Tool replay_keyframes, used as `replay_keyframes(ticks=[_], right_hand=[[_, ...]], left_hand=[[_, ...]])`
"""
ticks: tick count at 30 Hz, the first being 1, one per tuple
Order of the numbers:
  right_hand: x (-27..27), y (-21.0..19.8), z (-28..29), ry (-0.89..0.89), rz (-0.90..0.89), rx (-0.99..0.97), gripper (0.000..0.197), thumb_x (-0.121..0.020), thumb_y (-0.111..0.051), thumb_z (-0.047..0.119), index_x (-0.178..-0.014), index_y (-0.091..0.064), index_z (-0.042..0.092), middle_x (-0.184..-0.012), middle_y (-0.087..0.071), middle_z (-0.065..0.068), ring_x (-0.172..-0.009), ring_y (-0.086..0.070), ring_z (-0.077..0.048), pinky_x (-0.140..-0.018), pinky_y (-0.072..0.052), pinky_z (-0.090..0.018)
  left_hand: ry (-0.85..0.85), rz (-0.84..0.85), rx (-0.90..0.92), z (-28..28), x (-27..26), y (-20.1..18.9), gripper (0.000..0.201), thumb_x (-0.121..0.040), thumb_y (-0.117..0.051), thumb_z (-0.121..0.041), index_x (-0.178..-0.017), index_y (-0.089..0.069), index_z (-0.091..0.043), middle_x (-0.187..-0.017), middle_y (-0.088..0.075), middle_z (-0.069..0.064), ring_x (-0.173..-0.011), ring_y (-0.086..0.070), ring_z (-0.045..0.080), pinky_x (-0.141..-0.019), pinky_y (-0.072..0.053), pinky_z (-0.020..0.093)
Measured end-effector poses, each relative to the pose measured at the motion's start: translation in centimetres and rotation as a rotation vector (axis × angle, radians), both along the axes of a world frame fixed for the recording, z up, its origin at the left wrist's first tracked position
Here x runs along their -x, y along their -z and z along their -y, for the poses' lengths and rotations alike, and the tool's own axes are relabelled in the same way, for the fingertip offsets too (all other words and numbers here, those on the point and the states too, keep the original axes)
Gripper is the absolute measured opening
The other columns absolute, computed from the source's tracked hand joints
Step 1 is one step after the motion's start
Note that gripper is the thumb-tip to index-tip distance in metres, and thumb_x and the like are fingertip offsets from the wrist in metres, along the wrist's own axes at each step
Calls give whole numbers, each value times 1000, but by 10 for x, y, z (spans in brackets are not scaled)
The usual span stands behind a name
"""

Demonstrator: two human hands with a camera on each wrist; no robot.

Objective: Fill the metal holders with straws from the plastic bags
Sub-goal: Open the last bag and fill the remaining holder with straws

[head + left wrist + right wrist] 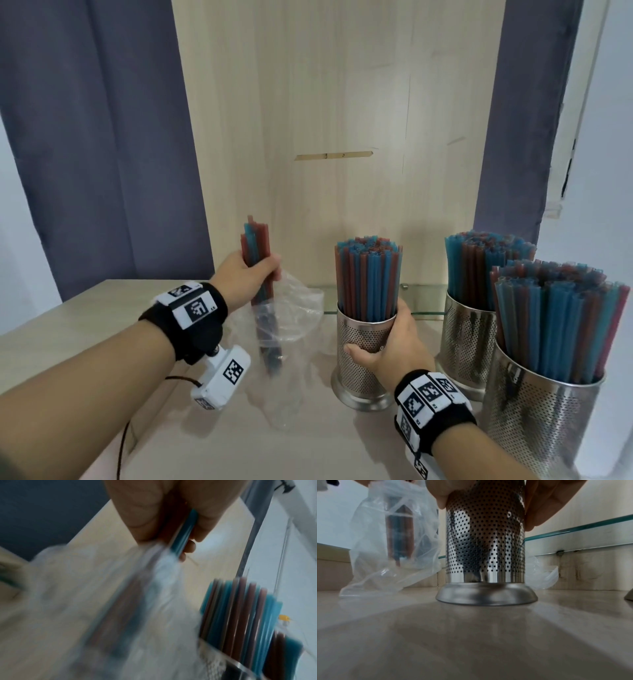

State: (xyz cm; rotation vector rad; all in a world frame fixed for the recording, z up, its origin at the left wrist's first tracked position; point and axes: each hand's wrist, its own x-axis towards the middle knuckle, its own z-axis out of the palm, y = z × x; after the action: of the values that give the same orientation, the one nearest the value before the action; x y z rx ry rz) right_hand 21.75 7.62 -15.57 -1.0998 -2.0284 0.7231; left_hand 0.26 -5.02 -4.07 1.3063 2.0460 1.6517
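My left hand (253,270) grips a small bundle of blue and red straws (256,243) upright above the counter; their lower ends still sit inside a clear plastic bag (284,315) that hangs from them. In the left wrist view the fingers (202,524) curl round the straws (185,534) above the blurred bag (120,601). My right hand (387,342) wraps round a perforated metal holder (359,363) packed with straws (368,274). In the right wrist view the holder (485,540) stands on the counter, with the bag (393,540) to its left.
Two more metal holders (469,339) (537,411), both full of straws, stand at the right. A glass shelf edge (421,294) runs along the wooden back panel (342,102). Another bit of clear plastic (542,574) lies behind the held holder. Curtains hang on both sides.
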Motion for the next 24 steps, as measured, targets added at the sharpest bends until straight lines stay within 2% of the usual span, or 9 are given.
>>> replay_keyframes(ticks=[2,7,11,13,18,21,24], right_hand=[[0,0,-1,0,-1,2,115,-57,-90,48,-146,-19,32,-136,-47,6,-120,-56,-18,-102,-50,-46],[0,0,-1,1,6,3,116,-57,-90,48,-148,-20,30,-137,-47,4,-122,-55,-19,-103,-49,-46],[0,0,0,-2,17,0,116,-58,-89,50,-148,-18,30,-138,-46,3,-123,-54,-20,-103,-49,-46],[0,0,0,-5,23,-2,116,-58,-89,51,-148,-17,30,-139,-45,3,-123,-54,-20,-103,-49,-46],[-4,-5,1,-33,17,5,114,-59,-88,53,-147,-19,28,-139,-45,4,-122,-54,-18,-103,-49,-44],[-8,-10,4,-35,60,-19,109,-59,-82,63,-143,-22,29,-136,-48,7,-118,-56,-15,-100,-51,-42],[-10,-18,9,37,143,-89,108,-57,-69,78,-142,-26,26,-136,-47,3,-123,-52,-17,-104,-47,-46]], left_hand=[[-9,-20,-45,4,3,-19,30,-93,-61,-26,-67,-67,-14,-73,-69,0,-76,-63,18,-85,-51,37],[-55,-73,-196,18,0,-67,31,-94,-60,-29,-65,-67,-19,-73,-69,-4,-72,-63,16,-78,-52,35],[-13,-20,-350,33,-8,-99,29,-81,-64,-42,-57,-71,-28,-72,-70,-4,-79,-65,21,-92,-54,51],[18,-7,-450,41,-15,-110,28,-85,-64,-39,-61,-70,-26,-74,-69,-3,-82,-64,22,-95,-52,55],[117,28,-631,56,-50,-121,35,-97,-57,-21,-63,-64,-25,-66,-64,-6,-77,-61,20,-91,-53,47],[181,15,-634,59,-66,-113,30,-96,-57,-22,-67,-62,-27,-65,-63,-6,-75,-61,19,-89,-53,46],[217,-24,-594,59,-73,-102,19,-95,-58,-27,-77,-59,-22,-67,-62,-5,-75,-62,20,-83,-55,42]])
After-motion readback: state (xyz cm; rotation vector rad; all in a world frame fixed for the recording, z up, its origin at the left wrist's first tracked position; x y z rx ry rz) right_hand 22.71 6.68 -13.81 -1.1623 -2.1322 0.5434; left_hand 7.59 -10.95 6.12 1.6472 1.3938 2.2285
